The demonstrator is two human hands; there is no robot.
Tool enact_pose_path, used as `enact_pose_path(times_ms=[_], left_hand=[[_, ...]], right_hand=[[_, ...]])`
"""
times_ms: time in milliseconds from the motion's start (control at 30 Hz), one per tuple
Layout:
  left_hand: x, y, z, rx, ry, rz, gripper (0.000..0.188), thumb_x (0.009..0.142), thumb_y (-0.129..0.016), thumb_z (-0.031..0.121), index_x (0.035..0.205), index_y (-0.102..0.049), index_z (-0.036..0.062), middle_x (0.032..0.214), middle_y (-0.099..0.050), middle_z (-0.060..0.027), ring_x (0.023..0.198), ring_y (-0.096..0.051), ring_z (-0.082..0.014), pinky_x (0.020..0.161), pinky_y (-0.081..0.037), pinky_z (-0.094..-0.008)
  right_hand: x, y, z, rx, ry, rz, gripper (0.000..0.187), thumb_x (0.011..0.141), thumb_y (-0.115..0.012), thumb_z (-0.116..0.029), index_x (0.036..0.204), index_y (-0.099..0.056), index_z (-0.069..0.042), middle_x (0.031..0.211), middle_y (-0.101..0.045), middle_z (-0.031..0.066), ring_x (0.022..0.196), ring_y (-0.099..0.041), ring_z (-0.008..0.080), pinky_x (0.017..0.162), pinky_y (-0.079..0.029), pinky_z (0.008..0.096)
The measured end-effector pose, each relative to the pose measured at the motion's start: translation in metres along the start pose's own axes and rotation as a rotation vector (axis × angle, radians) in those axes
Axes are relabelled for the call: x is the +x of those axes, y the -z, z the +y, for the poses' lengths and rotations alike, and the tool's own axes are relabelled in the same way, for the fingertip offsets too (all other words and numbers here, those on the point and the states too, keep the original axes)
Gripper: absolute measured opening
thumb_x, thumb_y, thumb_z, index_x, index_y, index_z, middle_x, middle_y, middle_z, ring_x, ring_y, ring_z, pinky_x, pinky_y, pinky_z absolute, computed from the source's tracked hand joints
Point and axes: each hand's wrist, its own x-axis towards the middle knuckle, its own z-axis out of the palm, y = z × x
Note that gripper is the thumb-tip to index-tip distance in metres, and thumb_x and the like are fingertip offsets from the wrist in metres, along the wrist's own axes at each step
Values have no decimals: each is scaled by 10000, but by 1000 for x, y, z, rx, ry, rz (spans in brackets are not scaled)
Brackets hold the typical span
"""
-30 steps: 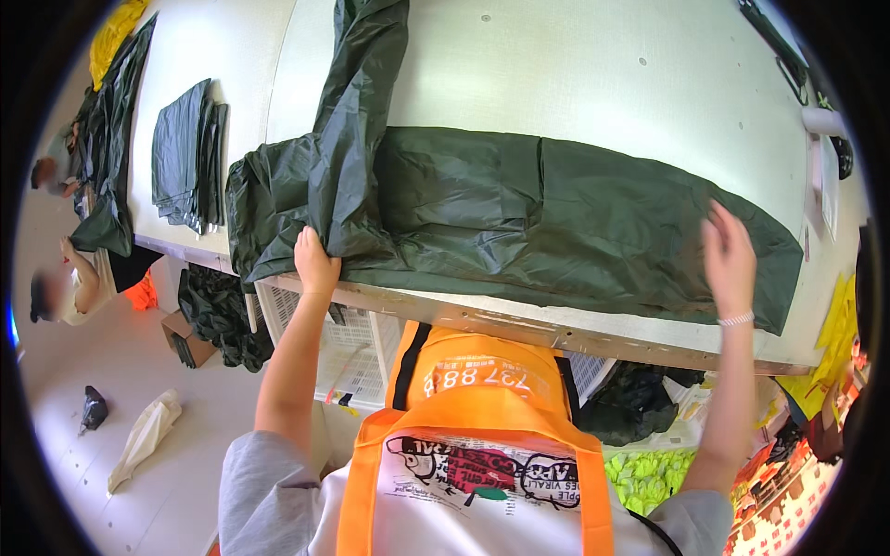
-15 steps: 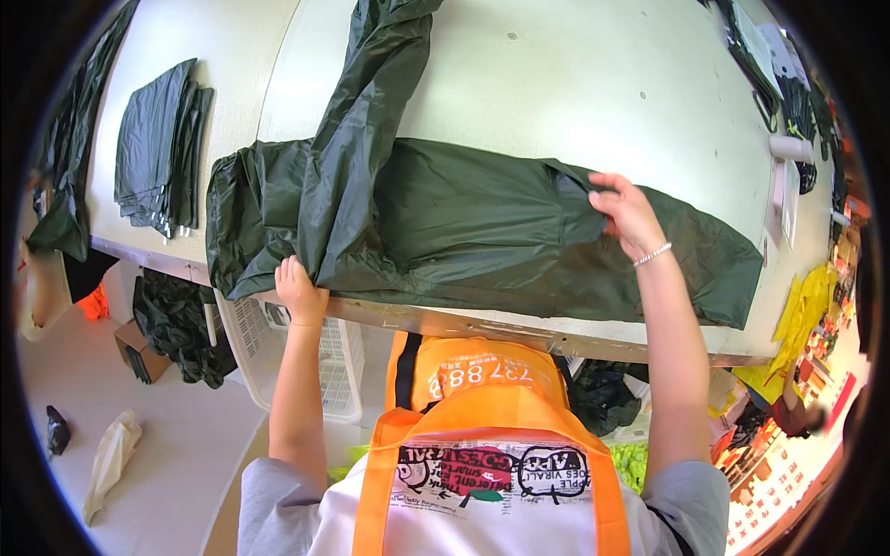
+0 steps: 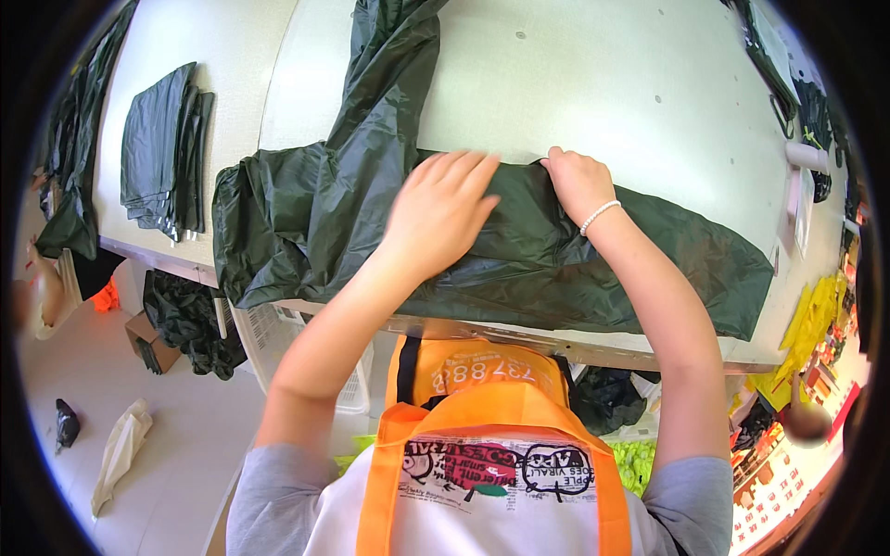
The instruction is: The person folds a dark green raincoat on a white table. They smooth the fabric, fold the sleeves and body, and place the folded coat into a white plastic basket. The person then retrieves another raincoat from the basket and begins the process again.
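**Glossy, crinkled dark green fabric (image 3: 519, 264) laid along a broad, pale, smooth-topped desk (image 3: 575, 83)**

Most of the view is filled by the desk, its flat surface dotted with a few small round marks and its near side finished with a narrow metal edge. Along that edge the thin fabric is spread in a long band, smoother toward its angular right end and bunched into soft creases at the left. A long, narrow, rumpled strip of the same material (image 3: 389, 83) is stretched away across the desk from the left part of the band.

Below the edge, a bright orange cloth apron (image 3: 482, 371) is worn over a white shirt with grey sleeves. A white perforated plastic basket (image 3: 260, 334) is partly seen under the desk. At the far left of the desktop, a neat, layered stack of folded dark sheets (image 3: 162, 153) is placed.

The left hand (image 3: 445, 211), slightly blurred, is held with fingers extended over the middle of the band; whether contact is made cannot be told. By the right hand (image 3: 579, 190), the band's far edge is pinched. A white beaded bracelet (image 3: 600, 216) is worn on the right wrist.
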Motion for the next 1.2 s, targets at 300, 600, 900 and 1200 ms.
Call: enact_pose_path(times_ms=[300, 600, 900, 1200], left_hand=[[22, -34, -7, 5, 128, -410, 291, 820, -645, 301, 899, -568, 32, 844, -634, -130, 867, -595, -310, 783, -440, -398], [13, -45, -5, 62, 41, -252, 285, 792, -675, 311, 856, -555, 61, 794, -607, -96, 814, -589, -276, 725, -416, -381], [11, -87, -34, 264, 50, -244, 342, 819, -621, 417, 874, -585, 81, 858, -625, -68, 880, -600, -234, 788, -417, -385], [-49, 33, -29, 10, 58, 443, 396, 655, -748, 101, 1021, -595, 103, 1071, -603, -89, 1016, -560, -282, 888, -419, -391]], right_hand=[[-5, 9, 52, 779, -543, -412, 389, 862, -563, -297, 634, -605, 14, 652, -626, 192, 622, -630, 339, 571, -494, 407], [-31, 24, 23, 576, 168, 14, 372, 886, -571, -339, 1047, -596, -5, 968, -635, 198, 900, -599, 340, 834, -469, 385], [-99, 0, 78, 46, 98, 162, 596, 791, -665, -215, 1318, -439, -52, 1304, -455, 171, 1220, -409, 354, 1026, -315, 437], [-167, -25, 95, 230, -75, 161, 326, 902, -521, -128, 1209, -545, -24, 1282, -510, 172, 1204, -465, 313, 1038, -318, 438]])
